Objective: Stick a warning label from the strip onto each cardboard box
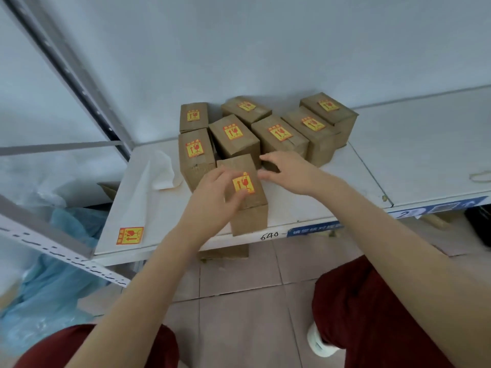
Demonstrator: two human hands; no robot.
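At the front edge of the white shelf (159, 208), nearest cardboard box (245, 197) carrying a fresh warning label (243, 184). Left hand (212, 197) on the box top, fingers (236, 199) curled and pressing beside the label, gripping nothing. Right hand (289, 172) open at the box's far right corner, steadying. Seven labelled boxes (279, 134) clustered toward the back edge. Spare label (130, 235) stuck near the front left corner. Likely the last box; next, smoothing the label flat, then pushing the box back to the group
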